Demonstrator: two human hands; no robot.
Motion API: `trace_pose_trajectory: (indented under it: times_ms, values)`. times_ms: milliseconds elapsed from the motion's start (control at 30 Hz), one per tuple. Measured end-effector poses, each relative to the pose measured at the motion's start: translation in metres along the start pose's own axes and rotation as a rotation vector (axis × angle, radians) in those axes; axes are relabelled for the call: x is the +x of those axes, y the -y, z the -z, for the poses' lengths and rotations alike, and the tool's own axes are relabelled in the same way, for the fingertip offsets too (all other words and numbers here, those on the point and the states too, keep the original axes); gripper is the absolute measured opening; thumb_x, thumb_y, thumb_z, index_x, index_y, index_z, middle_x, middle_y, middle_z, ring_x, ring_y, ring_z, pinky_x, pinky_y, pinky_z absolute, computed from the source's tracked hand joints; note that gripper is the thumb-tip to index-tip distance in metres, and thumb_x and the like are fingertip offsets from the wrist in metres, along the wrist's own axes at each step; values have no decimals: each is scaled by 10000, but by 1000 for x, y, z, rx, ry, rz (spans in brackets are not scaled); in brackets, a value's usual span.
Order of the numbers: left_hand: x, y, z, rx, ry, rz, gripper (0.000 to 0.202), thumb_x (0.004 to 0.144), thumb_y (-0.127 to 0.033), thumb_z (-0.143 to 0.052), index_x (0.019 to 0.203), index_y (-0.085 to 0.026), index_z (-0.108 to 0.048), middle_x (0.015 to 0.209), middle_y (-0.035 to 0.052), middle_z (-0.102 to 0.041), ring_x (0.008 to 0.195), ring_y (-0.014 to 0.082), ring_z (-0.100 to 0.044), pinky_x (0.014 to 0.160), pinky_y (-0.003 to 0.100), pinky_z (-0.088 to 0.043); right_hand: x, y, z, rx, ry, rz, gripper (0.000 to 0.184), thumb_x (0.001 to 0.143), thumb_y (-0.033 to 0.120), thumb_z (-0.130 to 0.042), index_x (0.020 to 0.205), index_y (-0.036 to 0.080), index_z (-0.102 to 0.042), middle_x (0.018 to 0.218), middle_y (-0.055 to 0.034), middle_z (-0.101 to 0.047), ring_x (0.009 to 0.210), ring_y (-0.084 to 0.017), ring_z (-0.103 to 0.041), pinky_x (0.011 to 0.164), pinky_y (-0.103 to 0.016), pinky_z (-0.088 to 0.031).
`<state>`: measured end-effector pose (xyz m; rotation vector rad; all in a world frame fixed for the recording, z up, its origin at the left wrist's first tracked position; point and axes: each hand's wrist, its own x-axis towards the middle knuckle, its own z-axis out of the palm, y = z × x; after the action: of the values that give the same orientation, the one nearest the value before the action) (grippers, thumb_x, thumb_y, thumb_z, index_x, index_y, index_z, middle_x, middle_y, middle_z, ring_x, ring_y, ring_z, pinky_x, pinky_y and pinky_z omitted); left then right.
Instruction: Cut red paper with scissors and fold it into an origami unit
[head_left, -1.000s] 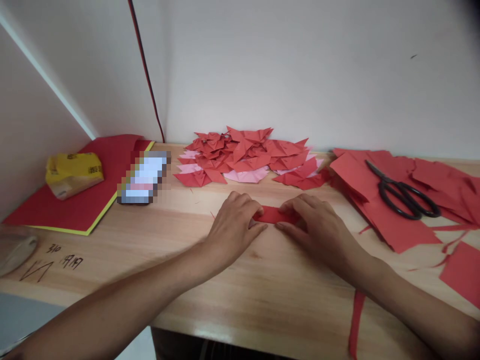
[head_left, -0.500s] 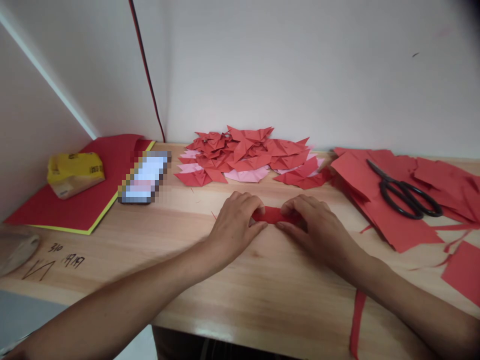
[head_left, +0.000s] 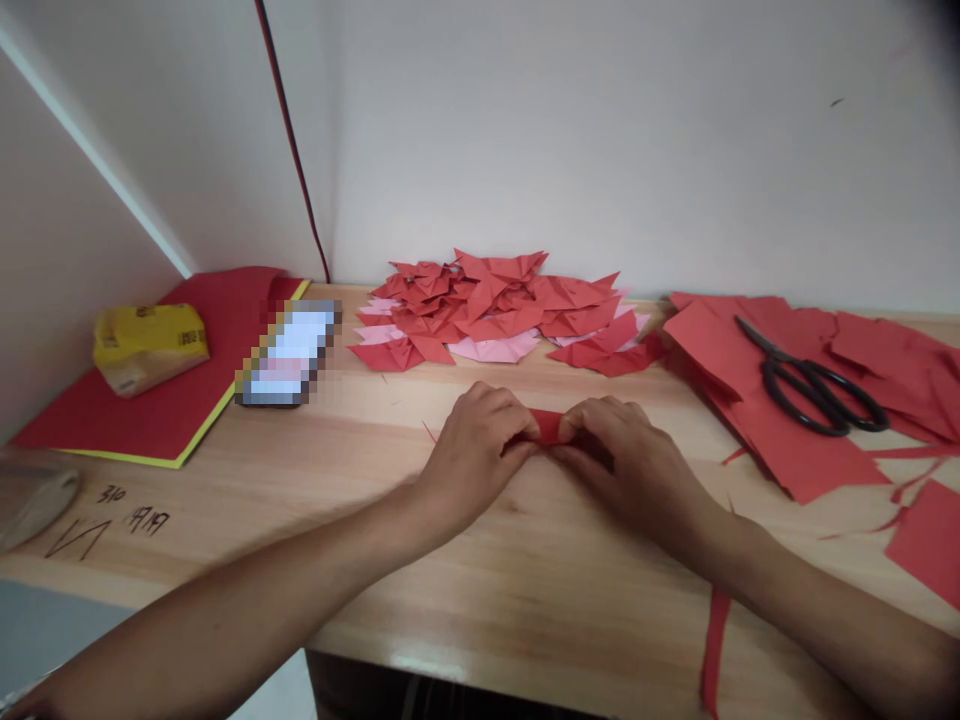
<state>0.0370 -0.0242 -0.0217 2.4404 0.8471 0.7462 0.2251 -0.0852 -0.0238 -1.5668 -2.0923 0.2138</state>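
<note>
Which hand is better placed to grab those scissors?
Probably the right hand: the scissors lie on its side, atop red sheets. The left hand is farther off. Both pinch the red paper.

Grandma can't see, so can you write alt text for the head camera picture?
A person's left hand and right hand pinch a small piece of red paper over a wooden table. Behind them lies a pile of folded red and pink paper shapes. Scissors rest on red sheets to the right, and a pixelated phone lies to the left.
</note>
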Motion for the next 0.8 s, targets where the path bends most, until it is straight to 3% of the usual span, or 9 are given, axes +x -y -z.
trace_pose_trajectory:
  times_ms: [133,300,500,800]
  values:
    - [-2,-1,-1,162,-48,-105,71,859,-146,-599,799,-170,-627,863,28,-628,890,183,-495,777,319,-408,0,0,0,14,-26,51,71,883,173,-556,833,212,-523,823,-16,-613,797,-190,-545,724,-328,-402]
    - [-4,0,-1,371,4,-181,139,903,-134,-519,819,-184,-618,911,22,-636,879,184,-498,740,340,-364,1,-2,-1,19,-25,107,53,905,184,-531,865,215,-547,943,-41,-651,924,-215,-569,809,-360,-397]
    - [-6,-1,1,267,117,-112,144,924,-152,-497,891,-195,-631,950,22,-643,926,181,-514,807,335,-373,0,0,2,44,52,85,97,906,184,-533,835,235,-575,931,-30,-664,892,-202,-579,807,-355,-403]
    - [-5,-2,3,134,125,-66,116,911,-212,-544,866,-195,-649,971,14,-666,945,184,-523,838,341,-393,-2,-2,2,72,55,68,49,885,210,-585,849,223,-617,960,-37,-671,924,-204,-586,825,-363,-407]
